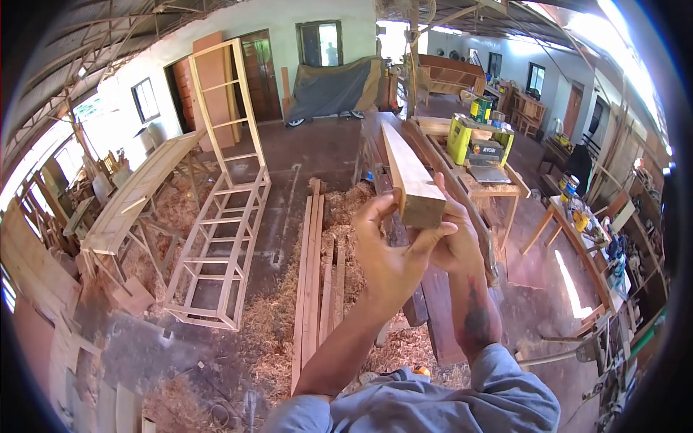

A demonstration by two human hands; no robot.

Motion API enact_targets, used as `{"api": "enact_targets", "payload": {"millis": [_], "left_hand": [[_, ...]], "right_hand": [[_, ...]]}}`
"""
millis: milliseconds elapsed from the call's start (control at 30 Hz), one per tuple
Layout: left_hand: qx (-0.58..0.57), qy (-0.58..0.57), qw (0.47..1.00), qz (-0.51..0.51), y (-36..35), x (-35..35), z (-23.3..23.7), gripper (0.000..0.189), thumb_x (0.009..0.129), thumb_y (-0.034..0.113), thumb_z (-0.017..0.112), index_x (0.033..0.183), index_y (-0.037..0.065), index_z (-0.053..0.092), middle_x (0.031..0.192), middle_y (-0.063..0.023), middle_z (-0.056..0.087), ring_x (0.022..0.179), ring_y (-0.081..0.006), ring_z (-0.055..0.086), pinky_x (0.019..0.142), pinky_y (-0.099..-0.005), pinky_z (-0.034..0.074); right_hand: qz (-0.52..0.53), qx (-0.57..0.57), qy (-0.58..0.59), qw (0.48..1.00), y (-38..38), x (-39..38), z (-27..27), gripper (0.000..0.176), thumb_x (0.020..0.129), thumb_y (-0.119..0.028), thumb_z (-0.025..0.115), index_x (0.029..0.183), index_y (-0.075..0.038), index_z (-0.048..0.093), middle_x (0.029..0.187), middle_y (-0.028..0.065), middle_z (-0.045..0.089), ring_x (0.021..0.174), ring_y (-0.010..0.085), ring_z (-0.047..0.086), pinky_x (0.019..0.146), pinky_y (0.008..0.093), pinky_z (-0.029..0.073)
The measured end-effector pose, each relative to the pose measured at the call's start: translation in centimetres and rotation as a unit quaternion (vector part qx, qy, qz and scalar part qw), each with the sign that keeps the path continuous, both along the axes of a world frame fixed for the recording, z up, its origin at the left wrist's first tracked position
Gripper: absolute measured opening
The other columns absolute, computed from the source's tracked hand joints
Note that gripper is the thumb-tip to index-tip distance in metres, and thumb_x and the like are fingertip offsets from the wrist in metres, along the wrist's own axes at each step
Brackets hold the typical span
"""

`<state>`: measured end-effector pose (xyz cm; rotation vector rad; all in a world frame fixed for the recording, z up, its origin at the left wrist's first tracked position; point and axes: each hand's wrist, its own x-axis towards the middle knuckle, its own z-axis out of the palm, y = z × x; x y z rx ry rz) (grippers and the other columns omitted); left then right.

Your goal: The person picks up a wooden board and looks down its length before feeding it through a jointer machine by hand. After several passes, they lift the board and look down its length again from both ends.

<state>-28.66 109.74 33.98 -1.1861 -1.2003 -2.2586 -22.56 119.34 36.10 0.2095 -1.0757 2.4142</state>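
Note:
A long squared wooden beam (408, 163) points away from me, its near end raised toward the camera and its far end over the workbench (440, 303). My left hand (390, 238) grips the near end from the left, with the thumb under the end face. On the other side my right hand (456, 227) closes round the same end, its fingers along the right face. Both hands are close together, and part of the right one is hidden behind the left thumb and the beam.
A yellow-green planer (479, 144) stands on a wooden stand to the right. Timber strips (310, 267) lie among wood shavings (274, 317) on the floor. A slatted wooden frame (216, 249) and a trestle with a panel (144, 191) stand left. A tool-covered bench (577, 231) is at right.

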Motion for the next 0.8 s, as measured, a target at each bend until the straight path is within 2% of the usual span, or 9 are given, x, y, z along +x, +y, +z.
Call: {"api": "enact_targets", "payload": {"millis": [67,133,167,267,333,467,567,800], "left_hand": [[-0.006,0.008,1.000,0.012,-0.1,-0.1,-0.1,0.077,0.060,0.009,0.093,0.119,0.000,0.045,0.116,-0.0123,0.054,0.105,-0.0187,0.057,0.093,-0.0336,0.045],[-0.018,0.003,1.000,0.023,-0.6,-0.2,0.2,0.071,0.060,0.007,0.093,0.113,0.003,0.046,0.116,-0.0111,0.052,0.106,-0.0172,0.055,0.094,-0.0321,0.044],[-0.021,0.005,1.000,0.017,-0.8,-0.3,0.3,0.071,0.060,0.007,0.093,0.113,0.003,0.046,0.116,-0.0111,0.052,0.106,-0.0172,0.055,0.094,-0.0321,0.044],[-0.030,0.005,0.999,0.030,-0.8,-0.4,0.2,0.070,0.060,0.006,0.093,0.112,0.003,0.046,0.116,-0.0118,0.052,0.106,-0.0171,0.055,0.093,-0.0317,0.044],[0.006,-0.063,0.997,-0.049,-0.8,-0.4,0.0,0.068,0.059,0.007,0.094,0.109,0.003,0.048,0.116,-0.0122,0.053,0.106,-0.0172,0.055,0.093,-0.0311,0.044],[-0.033,0.003,0.999,0.036,-1.2,-0.6,-0.4,0.068,0.058,0.007,0.094,0.109,0.003,0.048,0.115,-0.0130,0.053,0.106,-0.0179,0.056,0.093,-0.0315,0.044],[-0.041,0.019,0.998,0.052,-1.1,-0.4,0.3,0.069,0.058,0.007,0.094,0.109,0.003,0.048,0.115,-0.0133,0.054,0.106,-0.0190,0.057,0.093,-0.0323,0.045],[-0.035,0.040,0.997,0.048,0.2,-0.4,0.4,0.067,0.060,0.010,0.094,0.108,0.003,0.048,0.116,-0.0165,0.056,0.108,-0.0214,0.058,0.092,-0.0332,0.045]], "right_hand": [[0.020,-0.007,0.014,1.000,0.7,-0.4,-0.4,0.039,0.101,-0.040,0.049,0.119,-0.007,0.056,0.103,0.0051,0.067,0.088,0.0132,0.067,0.072,0.0262,0.055],[0.091,-0.026,0.029,0.995,0.9,-1.0,-0.6,0.036,0.101,-0.037,0.050,0.119,-0.007,0.055,0.101,0.0047,0.067,0.086,0.0119,0.066,0.071,0.0259,0.055],[0.085,-0.029,0.032,0.995,0.6,-1.0,-0.6,0.036,0.101,-0.037,0.050,0.119,-0.007,0.055,0.101,0.0047,0.067,0.086,0.0119,0.066,0.071,0.0259,0.055],[-0.024,-0.045,-0.033,0.998,-1.0,-1.1,0.7,0.036,0.101,-0.035,0.051,0.121,-0.006,0.053,0.099,0.0052,0.066,0.084,0.0111,0.066,0.070,0.0244,0.055],[-0.020,-0.052,-0.037,0.998,-0.8,-1.3,0.2,0.035,0.101,-0.035,0.051,0.120,-0.006,0.054,0.099,0.0052,0.066,0.084,0.0109,0.066,0.069,0.0242,0.055],[-0.021,-0.060,-0.048,0.997,-1.0,-1.3,0.1,0.033,0.101,-0.036,0.050,0.116,-0.007,0.055,0.099,0.0051,0.066,0.083,0.0106,0.065,0.068,0.0242,0.055],[-0.014,-0.060,-0.033,0.998,-0.8,-1.1,0.0,0.032,0.101,-0.036,0.050,0.113,-0.007,0.055,0.099,0.0052,0.066,0.083,0.0109,0.065,0.068,0.0243,0.055],[-0.016,-0.034,-0.016,0.999,0.3,-0.6,0.4,0.041,0.100,-0.040,0.050,0.121,-0.004,0.055,0.104,0.0061,0.065,0.091,0.0136,0.065,0.079,0.0276,0.055]]}}
